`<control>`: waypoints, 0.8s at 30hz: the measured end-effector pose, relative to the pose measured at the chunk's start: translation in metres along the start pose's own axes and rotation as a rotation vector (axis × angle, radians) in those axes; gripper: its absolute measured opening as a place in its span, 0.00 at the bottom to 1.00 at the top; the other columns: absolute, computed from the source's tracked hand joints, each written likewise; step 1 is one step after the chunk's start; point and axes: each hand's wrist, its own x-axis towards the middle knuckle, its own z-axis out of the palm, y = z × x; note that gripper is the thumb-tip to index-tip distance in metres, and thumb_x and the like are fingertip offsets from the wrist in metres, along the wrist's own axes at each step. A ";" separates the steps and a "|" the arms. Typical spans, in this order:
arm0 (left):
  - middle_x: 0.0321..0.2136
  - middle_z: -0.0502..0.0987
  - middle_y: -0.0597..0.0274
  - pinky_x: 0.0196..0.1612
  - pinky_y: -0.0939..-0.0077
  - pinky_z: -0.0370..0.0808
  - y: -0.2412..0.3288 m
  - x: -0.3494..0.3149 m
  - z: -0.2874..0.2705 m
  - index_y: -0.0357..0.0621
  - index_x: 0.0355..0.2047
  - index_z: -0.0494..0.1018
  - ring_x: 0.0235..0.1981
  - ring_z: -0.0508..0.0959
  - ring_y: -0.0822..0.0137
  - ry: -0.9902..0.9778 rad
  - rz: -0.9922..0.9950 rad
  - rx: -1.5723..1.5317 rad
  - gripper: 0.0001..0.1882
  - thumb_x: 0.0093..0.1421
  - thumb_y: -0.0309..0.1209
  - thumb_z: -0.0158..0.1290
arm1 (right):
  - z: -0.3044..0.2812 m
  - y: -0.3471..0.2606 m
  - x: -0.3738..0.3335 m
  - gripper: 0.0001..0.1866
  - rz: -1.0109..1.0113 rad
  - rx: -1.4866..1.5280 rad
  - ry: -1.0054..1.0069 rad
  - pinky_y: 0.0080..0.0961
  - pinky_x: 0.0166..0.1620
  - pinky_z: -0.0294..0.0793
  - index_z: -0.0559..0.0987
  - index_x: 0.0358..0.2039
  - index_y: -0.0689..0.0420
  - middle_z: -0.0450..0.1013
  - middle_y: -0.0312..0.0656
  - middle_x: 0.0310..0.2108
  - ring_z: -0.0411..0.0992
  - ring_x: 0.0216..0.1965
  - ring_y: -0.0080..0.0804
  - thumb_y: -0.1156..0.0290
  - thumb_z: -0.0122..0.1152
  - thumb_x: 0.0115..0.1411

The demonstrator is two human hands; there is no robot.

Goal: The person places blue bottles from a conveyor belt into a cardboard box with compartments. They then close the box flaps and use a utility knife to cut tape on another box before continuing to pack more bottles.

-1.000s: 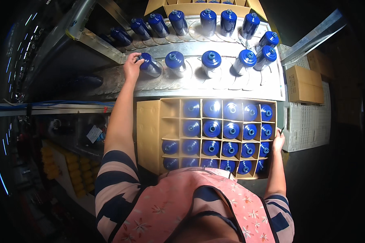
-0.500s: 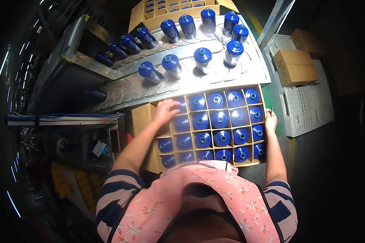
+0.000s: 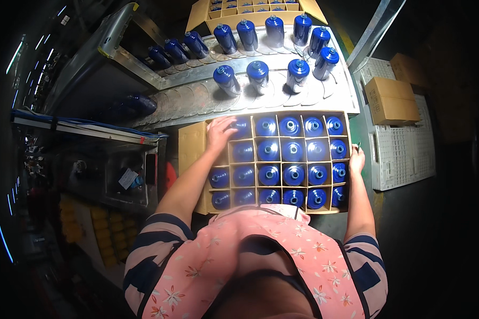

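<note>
**Blue bottles being seated in a divided carton**

Blue bottle (image 3: 241, 127) in the top-left cell of the carton sits directly under the left hand (image 3: 221, 133), whose grip is closed loosely over its cap, fingers curled on top as if pressing it down. The right hand (image 3: 356, 159) lies against the carton's right wall (image 3: 349, 159), its grip narrow on the cardboard edge and holding nothing else; whether the fingers wrap over the rim cannot be told.

Outward from the left grip, the divided cardboard carton (image 3: 191, 149) holds rows of blue bottles, every visible cell filled. Beyond the carton, away from the person, more blue bottles (image 3: 258, 72) stand loose on the pale worktop (image 3: 340, 98), and a second open carton (image 3: 250, 16) lies at the far edge.

Judging by this, the step in hand is seating the corner bottle; the next move would call for releasing it cleanly without tipping its neighbours.

The carton's near edge is hidden under the person's chest. The space left of the carton is too dark to read.
</note>
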 end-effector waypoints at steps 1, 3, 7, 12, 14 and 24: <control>0.46 0.79 0.63 0.58 0.71 0.65 0.004 -0.002 -0.015 0.46 0.43 0.79 0.53 0.71 0.64 0.059 -0.004 -0.179 0.18 0.49 0.29 0.60 | -0.001 0.001 0.000 0.19 0.010 0.051 -0.013 0.31 0.47 0.69 0.80 0.43 0.57 0.77 0.52 0.39 0.74 0.42 0.42 0.57 0.50 0.64; 0.47 0.78 0.60 0.57 0.74 0.66 0.009 0.000 -0.054 0.43 0.45 0.78 0.52 0.73 0.67 0.107 -0.123 -0.367 0.19 0.50 0.24 0.59 | -0.003 0.002 0.001 0.18 -0.036 0.097 -0.007 0.31 0.47 0.69 0.80 0.43 0.58 0.77 0.52 0.39 0.74 0.42 0.43 0.58 0.49 0.64; 0.48 0.77 0.61 0.53 0.79 0.68 0.003 0.033 -0.136 0.37 0.47 0.76 0.48 0.74 0.73 0.294 -0.254 -0.606 0.18 0.54 0.21 0.58 | -0.008 -0.002 0.003 0.18 -0.054 0.056 0.006 0.33 0.47 0.69 0.80 0.42 0.57 0.76 0.53 0.38 0.74 0.41 0.45 0.58 0.49 0.64; 0.32 0.79 0.70 0.36 0.84 0.72 -0.061 0.084 -0.192 0.46 0.45 0.79 0.30 0.73 0.80 0.520 -0.352 -0.373 0.17 0.53 0.26 0.60 | -0.003 -0.011 -0.003 0.14 -0.058 0.034 -0.044 0.35 0.48 0.69 0.80 0.41 0.55 0.74 0.51 0.40 0.73 0.43 0.47 0.62 0.50 0.64; 0.27 0.80 0.59 0.35 0.78 0.72 -0.099 0.113 -0.191 0.49 0.42 0.79 0.26 0.76 0.73 0.518 -0.329 -0.055 0.18 0.50 0.33 0.63 | 0.004 -0.017 -0.004 0.13 0.044 0.079 -0.039 0.35 0.47 0.69 0.80 0.41 0.56 0.74 0.50 0.39 0.73 0.42 0.46 0.64 0.50 0.64; 0.33 0.79 0.55 0.41 0.68 0.72 -0.164 0.169 -0.119 0.52 0.45 0.79 0.33 0.77 0.56 0.577 -0.234 0.123 0.19 0.51 0.35 0.63 | 0.015 -0.062 -0.002 0.13 0.035 -0.010 0.074 0.30 0.48 0.69 0.80 0.40 0.55 0.74 0.44 0.40 0.73 0.43 0.40 0.64 0.49 0.66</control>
